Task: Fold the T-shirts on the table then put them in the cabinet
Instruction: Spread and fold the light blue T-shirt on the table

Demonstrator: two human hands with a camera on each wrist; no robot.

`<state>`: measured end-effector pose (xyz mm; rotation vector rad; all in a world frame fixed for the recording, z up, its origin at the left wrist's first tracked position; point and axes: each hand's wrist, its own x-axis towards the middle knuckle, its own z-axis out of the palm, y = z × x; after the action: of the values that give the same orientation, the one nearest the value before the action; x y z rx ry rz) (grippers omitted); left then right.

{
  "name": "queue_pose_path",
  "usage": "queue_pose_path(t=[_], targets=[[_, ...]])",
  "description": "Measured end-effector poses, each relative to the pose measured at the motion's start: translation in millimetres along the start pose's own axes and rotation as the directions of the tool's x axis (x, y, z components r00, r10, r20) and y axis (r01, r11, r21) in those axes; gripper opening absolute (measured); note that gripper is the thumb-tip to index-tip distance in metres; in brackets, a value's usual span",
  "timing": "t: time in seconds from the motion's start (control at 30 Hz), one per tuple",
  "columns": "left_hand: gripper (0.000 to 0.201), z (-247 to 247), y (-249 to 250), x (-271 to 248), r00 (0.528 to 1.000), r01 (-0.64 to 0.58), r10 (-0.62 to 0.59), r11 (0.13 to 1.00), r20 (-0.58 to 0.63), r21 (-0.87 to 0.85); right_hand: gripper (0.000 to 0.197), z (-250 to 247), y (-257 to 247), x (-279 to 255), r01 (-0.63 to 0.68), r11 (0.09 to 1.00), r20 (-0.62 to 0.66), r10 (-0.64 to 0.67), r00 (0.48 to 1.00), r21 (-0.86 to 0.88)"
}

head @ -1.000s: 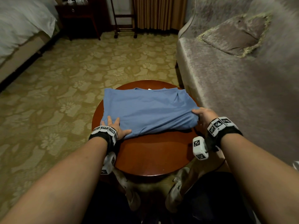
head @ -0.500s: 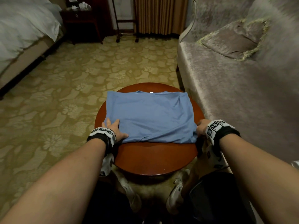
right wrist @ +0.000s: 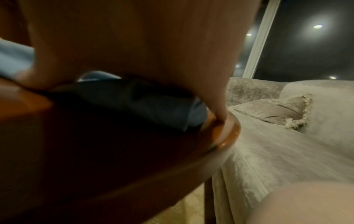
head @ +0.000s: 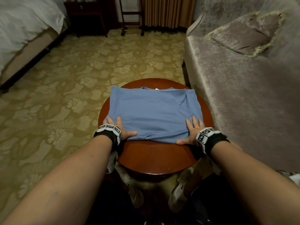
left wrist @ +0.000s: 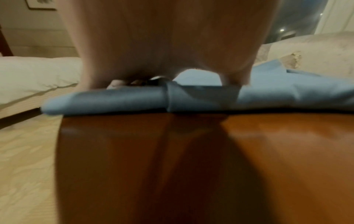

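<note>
A blue T-shirt (head: 154, 112) lies folded into a rectangle on the round red-brown wooden table (head: 154, 158), collar at the far side. My left hand (head: 118, 127) rests flat on its near left corner, fingers spread and thumb pointing inward. My right hand (head: 192, 130) lies flat on the near right corner, fingers straight. The left wrist view shows the palm (left wrist: 166, 45) pressing on the shirt's folded edge (left wrist: 114, 100) above the tabletop (left wrist: 191, 159). In the right wrist view the right palm (right wrist: 134, 37) sits on the shirt (right wrist: 153, 109) near the table's rim (right wrist: 226, 139).
A grey velvet sofa (head: 243, 88) with a cushion (head: 243, 36) stands close to the table's right side. A bed (head: 21, 34) is at the far left, a dark nightstand (head: 87, 13) and a wooden stand (head: 132, 15) at the back. Patterned carpet (head: 65, 95) covers the floor.
My right hand has let go of the shirt's right edge and now lies flat on its near right corner. The left hand stays pressed on the near left corner. The shirt lies smoother.
</note>
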<state>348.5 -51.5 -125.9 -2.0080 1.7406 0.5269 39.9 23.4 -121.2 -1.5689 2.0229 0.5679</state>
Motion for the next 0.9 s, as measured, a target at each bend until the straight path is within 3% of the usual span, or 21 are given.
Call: queue_pose_path(t=[0.1,0.23,0.33,0.5,0.67,0.77,0.83,0.9], targets=[[0.126,-19.3,1.9,12.9,0.999,-0.012,0.012,1.0,0.041,-0.014,0.127,-12.1,-0.8,3.9,0.0,1.0,0.021,0.0,1.0,-0.014],[0.1,-51.8,2.4,27.5,0.997,0.041,-0.056,0.976,-0.062,-0.212,0.11,-33.1,-10.8,17.8,-0.001,0.986,-0.093,0.017,0.996,0.168],[0.096,-58.6,2.7,37.9,0.992,0.088,-0.112,0.941,-0.054,-0.328,0.098,-47.8,-33.7,27.7,0.033,0.985,-0.131,-0.011,0.991,0.169],[0.089,-60.8,3.8,56.6,0.984,0.137,-0.173,0.868,-0.032,-0.477,0.12,-39.0,-59.4,40.1,0.026,0.999,0.025,-0.026,0.999,0.027],[0.075,-68.1,5.2,63.4,0.988,0.137,-0.152,0.811,0.022,-0.569,0.131,-37.0,-57.4,51.5,0.029,1.0,0.033,-0.029,0.999,-0.005],[0.064,-67.7,5.0,62.0,0.99,0.094,-0.137,0.761,-0.017,-0.642,0.132,-37.7,-57.5,55.1,0.026,0.999,0.025,-0.026,0.999,-0.026],[0.07,-64.0,3.5,63.2,0.988,0.023,-0.121,0.732,-0.097,-0.681,0.132,-38.6,-58.2,55.4,0.025,0.999,0.019,-0.025,1.0,-0.034],[0.09,-57.5,0.5,59.1,0.98,-0.058,-0.099,0.689,-0.172,-0.723,0.131,-39.0,-59.2,53.5,0.027,0.999,0.019,-0.027,0.999,-0.032]])
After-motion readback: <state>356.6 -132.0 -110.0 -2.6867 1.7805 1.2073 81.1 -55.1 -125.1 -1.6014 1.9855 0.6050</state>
